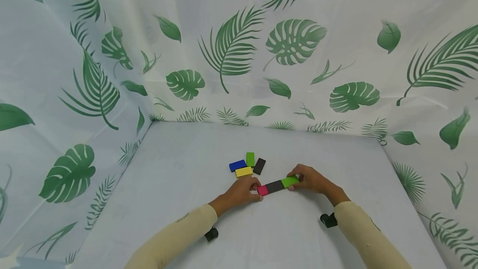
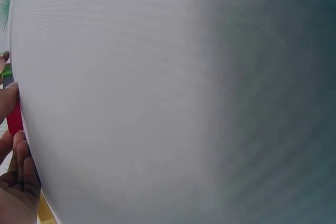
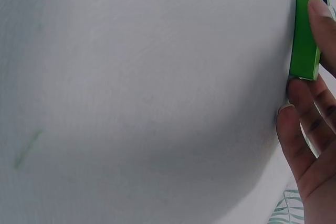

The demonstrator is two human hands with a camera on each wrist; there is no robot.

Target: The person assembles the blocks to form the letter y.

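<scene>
Lower centre: left hand [image 1: 241, 191] pinches red block [image 1: 263, 190], right hand [image 1: 313, 179] green block [image 1: 289, 182], black block [image 1: 274, 187] between; apparently aligning, next wants even inward pressure.

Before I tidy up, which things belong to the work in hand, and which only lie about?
In the work:
- pinkish-red block, in left hand
- middle black block
- held green block, in right hand

Lying about, perhaps spare:
- blue block
- yellow block
- loose green block
- loose black block
</scene>
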